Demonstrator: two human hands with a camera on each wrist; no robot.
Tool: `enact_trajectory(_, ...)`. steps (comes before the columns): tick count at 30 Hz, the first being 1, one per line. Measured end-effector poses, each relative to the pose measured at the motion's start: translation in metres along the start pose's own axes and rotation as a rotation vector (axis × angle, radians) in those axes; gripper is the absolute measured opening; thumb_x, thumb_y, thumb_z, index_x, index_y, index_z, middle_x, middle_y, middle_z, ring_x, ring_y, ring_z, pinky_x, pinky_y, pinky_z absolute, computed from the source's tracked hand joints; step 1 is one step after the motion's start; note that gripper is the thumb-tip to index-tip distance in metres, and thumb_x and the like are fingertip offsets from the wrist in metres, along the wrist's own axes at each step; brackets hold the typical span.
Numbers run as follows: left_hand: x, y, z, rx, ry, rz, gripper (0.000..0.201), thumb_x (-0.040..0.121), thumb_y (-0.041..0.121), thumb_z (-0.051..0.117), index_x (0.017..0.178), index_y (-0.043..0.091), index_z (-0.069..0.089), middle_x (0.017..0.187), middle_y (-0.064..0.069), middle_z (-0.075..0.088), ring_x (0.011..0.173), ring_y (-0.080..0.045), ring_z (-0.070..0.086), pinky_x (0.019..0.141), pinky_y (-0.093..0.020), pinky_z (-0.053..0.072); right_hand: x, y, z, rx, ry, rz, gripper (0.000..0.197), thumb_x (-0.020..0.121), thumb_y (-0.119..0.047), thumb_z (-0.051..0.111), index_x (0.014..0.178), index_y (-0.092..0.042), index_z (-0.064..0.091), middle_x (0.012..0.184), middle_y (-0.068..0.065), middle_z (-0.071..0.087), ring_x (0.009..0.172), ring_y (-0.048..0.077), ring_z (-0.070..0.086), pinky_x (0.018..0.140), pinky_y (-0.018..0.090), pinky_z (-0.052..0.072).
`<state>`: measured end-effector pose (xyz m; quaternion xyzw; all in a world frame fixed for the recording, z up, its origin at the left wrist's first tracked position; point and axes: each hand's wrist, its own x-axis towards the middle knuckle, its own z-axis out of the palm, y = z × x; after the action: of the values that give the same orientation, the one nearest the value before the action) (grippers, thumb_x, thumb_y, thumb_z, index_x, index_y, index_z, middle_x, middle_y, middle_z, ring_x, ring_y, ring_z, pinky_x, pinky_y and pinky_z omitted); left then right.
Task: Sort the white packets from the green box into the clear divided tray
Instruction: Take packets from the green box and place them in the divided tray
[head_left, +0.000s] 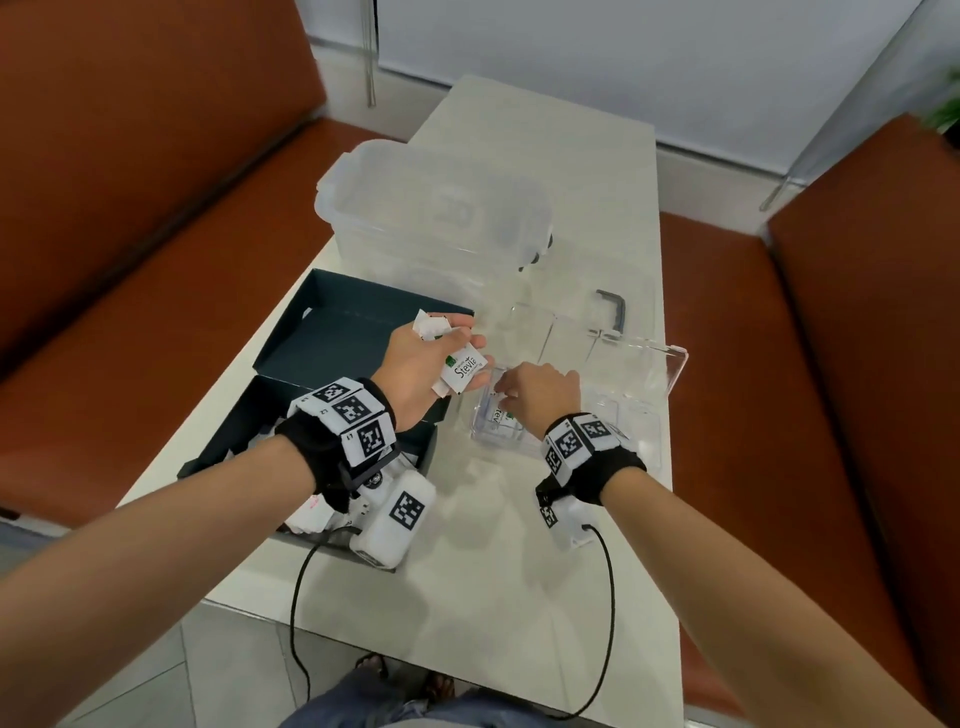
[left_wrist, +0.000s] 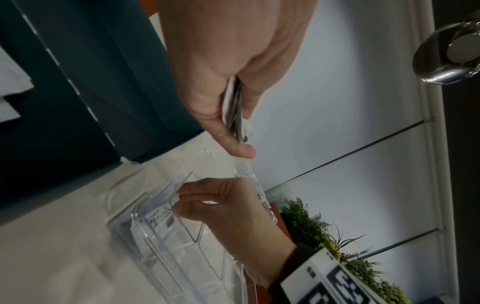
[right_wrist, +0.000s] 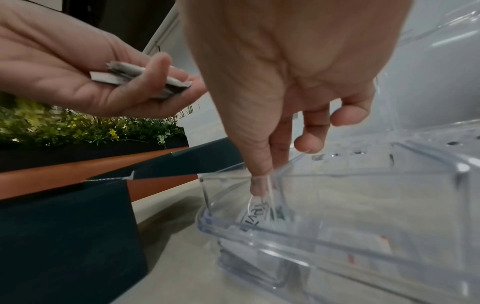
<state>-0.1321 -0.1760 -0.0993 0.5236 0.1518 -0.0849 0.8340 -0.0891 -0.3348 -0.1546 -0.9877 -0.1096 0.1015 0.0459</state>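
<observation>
My left hand (head_left: 462, 338) hovers over the edge of the dark green box (head_left: 332, 332), palm up, and grips a bunch of white packets (head_left: 464, 372); the top one reads "Stevia". The same bunch (right_wrist: 140, 78) shows in the right wrist view. My right hand (head_left: 501, 397) reaches down into the near-left compartment of the clear divided tray (head_left: 639, 431). Its thumb and forefinger (right_wrist: 261, 181) pinch the top of a white packet (right_wrist: 255, 215) standing in that compartment. More white packets (head_left: 311, 517) lie in the box base beneath my left wrist.
A large clear lidded container (head_left: 431, 208) stands behind the box and tray. The tray's clear lid (head_left: 644, 353) is open, lying back to the right, with a grey handle (head_left: 613, 309) behind it. Orange benches (head_left: 130, 234) flank the narrow white table (head_left: 493, 571).
</observation>
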Motion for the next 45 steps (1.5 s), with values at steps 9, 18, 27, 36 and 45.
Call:
enact_trajectory(9,0.011,0.009,-0.008,0.006,-0.063,-0.041,0.013,0.095,0.002,0.057,0.107,0.004,0.061,0.09,-0.014,0.068,0.071,-0.025,0.071,0.059,-0.036,0.059,0.004,-0.007,0.007,-0.177,-0.012,0.07,0.031,0.081,-0.045,0.067,0.112,-0.04,0.064,0.103,-0.007,0.067,0.105,0.022,0.054,0.091,0.041,0.029)
enact_trajectory(18,0.018,0.012,-0.012,0.042,-0.096,-0.069,0.01,0.095,0.003,0.056,0.102,0.006,0.063,0.092,-0.015,0.068,0.076,-0.029,0.071,0.065,-0.04,0.061,0.008,-0.009,0.016,-0.204,-0.025,0.13,0.027,0.079,-0.055,0.061,0.102,-0.041,0.068,0.094,-0.009,0.065,0.103,0.02,0.05,0.09,0.043,0.026)
enact_trajectory(27,0.024,0.008,0.003,-0.006,-0.09,-0.116,0.007,0.092,0.008,0.062,0.099,0.006,0.063,0.092,-0.015,0.068,0.08,-0.032,0.07,0.063,-0.037,0.06,0.003,-0.003,0.019,-0.108,0.082,0.121,0.033,0.075,-0.06,0.064,0.103,-0.042,0.069,0.099,-0.011,0.069,0.104,0.019,0.054,0.088,0.043,0.027)
enact_trajectory(36,0.031,0.009,0.007,-0.048,-0.131,-0.159,0.029,0.092,-0.012,0.041,0.11,0.001,0.059,0.107,-0.022,0.064,0.093,-0.036,0.067,0.073,-0.041,0.06,-0.01,0.01,-0.012,0.243,0.25,0.064,0.02,0.091,-0.038,0.054,0.097,-0.032,0.072,0.095,-0.011,0.072,0.092,0.017,0.063,0.08,0.035,0.034)
enact_trajectory(45,0.032,0.005,0.012,0.03,-0.155,-0.076,0.026,0.091,-0.008,0.055,0.111,0.007,0.063,0.113,-0.019,0.067,0.095,-0.032,0.068,0.082,-0.047,0.058,-0.015,-0.002,-0.051,0.947,0.241,0.102,0.031,0.085,-0.039,0.067,0.11,-0.021,0.062,0.081,-0.004,0.071,0.063,0.007,0.068,0.06,0.013,0.045)
